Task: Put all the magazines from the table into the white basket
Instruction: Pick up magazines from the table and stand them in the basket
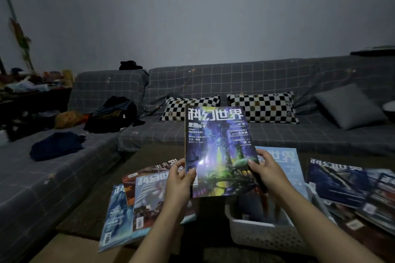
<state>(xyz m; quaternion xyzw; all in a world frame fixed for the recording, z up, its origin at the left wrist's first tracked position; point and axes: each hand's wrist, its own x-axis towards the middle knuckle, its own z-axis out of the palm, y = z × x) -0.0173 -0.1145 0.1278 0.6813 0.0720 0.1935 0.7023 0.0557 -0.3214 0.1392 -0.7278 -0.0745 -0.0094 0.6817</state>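
Observation:
I hold a purple-and-green magazine [218,149] upright in front of me, above the table. My left hand [179,181] grips its lower left edge, and my right hand [267,168] grips its lower right edge. Below and right stands the white basket [267,235], with at least one magazine standing inside it. A fanned pile of magazines [136,203] lies on the table at the left. A pale blue magazine [284,162] lies behind my right hand. More magazines [350,186] are stacked at the right.
A grey checked sofa [235,83] runs behind the dark table [89,215], with two black-and-white chequered cushions [263,107], a grey cushion [350,107] and heaps of dark clothes [115,113]. A cluttered side table [32,89] stands at the far left.

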